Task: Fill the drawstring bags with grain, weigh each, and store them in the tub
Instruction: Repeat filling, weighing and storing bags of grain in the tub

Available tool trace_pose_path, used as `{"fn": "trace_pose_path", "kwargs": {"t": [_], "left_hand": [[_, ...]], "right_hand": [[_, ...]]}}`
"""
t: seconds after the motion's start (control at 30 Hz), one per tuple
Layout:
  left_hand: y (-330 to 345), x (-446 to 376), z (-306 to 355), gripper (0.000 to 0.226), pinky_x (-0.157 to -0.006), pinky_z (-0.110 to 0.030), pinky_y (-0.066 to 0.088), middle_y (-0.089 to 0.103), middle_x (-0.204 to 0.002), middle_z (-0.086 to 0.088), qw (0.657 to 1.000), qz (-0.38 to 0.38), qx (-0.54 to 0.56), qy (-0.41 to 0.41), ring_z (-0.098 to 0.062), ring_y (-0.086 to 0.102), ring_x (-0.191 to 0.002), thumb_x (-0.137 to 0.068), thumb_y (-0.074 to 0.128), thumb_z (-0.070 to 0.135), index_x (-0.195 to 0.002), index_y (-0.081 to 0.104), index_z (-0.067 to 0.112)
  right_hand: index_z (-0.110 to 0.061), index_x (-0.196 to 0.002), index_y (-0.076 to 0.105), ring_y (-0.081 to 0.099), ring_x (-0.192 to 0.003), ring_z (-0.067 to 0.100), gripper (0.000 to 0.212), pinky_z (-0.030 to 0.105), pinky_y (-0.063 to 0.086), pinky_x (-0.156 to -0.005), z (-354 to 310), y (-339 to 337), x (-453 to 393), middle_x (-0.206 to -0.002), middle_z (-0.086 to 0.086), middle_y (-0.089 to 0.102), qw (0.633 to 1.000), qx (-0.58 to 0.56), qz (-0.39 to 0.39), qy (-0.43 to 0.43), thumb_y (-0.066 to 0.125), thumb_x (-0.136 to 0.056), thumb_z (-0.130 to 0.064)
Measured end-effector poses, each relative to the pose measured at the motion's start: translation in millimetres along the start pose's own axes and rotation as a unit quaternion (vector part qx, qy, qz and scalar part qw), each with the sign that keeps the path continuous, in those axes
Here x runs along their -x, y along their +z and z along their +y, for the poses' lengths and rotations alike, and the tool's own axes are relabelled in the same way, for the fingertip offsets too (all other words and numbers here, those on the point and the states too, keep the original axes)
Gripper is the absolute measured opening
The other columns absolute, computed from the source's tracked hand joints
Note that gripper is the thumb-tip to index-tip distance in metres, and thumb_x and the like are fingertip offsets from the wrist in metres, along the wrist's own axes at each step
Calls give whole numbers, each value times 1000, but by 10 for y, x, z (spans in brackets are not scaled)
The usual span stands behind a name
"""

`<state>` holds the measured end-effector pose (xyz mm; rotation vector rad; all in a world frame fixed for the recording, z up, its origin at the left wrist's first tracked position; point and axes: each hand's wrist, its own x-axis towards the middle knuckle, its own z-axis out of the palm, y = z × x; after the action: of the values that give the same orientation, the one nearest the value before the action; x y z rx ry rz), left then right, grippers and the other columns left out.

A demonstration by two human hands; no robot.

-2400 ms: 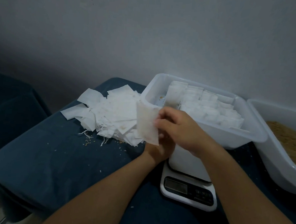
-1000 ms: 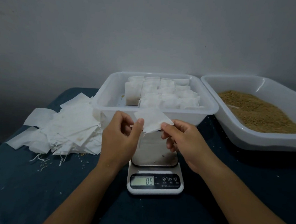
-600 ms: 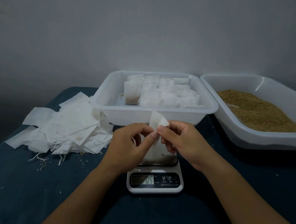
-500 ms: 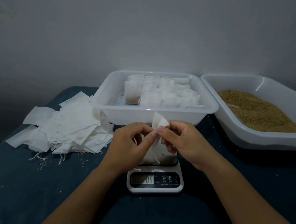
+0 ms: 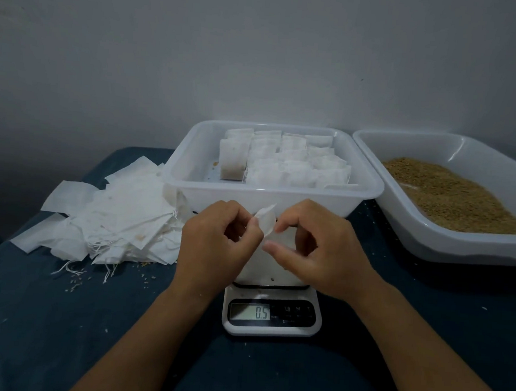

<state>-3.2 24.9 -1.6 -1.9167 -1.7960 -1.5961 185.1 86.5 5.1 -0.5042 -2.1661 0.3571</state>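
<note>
Both hands, the left hand (image 5: 217, 241) and right hand (image 5: 317, 250), have turned the empty bag (image 5: 265, 223) upright above the scale (image 5: 272, 317) (it lay flat a second ago), each pinching its mouth, seemingly opening it for grain (image 5: 450, 195).

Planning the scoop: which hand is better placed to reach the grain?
Probably the right hand: the grain tray lies on its side. The left hand could keep pinching the bag.

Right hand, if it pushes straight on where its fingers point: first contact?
The right hand points leftward, fingers pinching the empty white fabric bag. Past that bag it would probably meet the left hand first; depth between them is unclear.
</note>
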Motion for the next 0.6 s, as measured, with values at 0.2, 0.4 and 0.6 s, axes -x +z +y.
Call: {"fn": "trace_pose_path", "kwargs": {"t": [0.2, 0.4, 0.6], "left_hand": [[-4, 11, 15, 20, -56, -16, 41, 59, -60, 8, 998, -23, 61, -26, -15, 57, -59, -86, 70, 16, -68, 63, 16], [-100, -58, 40, 27, -84, -17, 52, 69, -110, 15, 964, -165, 194, -78, -9, 67, -106, -91, 64, 49, -113, 66, 33], [-183, -443, 142, 62, -110, -39, 50, 65, -135, 15, 876, -449, 161, -67, -5, 61, -126, -87, 82, 38, -142, 53, 37]], "right_hand": [[-14, -104, 76, 51, -56, 5, 16, 37, 52, -49, 45, 24, 11, -104, -6, 74, 988, 137, -45, -51, 81, -89, -19], [-16, -99, 73, 53, -62, 6, 6, 30, 50, -60, 63, -23, -8, -95, -11, 66, 995, 54, -81, 9, 74, -93, -19], [-17, -104, 65, 52, -49, 15, 5, 25, 40, -47, 58, -141, -13, -68, -11, 61, 991, -73, -70, 87, 66, -99, -18]]}}
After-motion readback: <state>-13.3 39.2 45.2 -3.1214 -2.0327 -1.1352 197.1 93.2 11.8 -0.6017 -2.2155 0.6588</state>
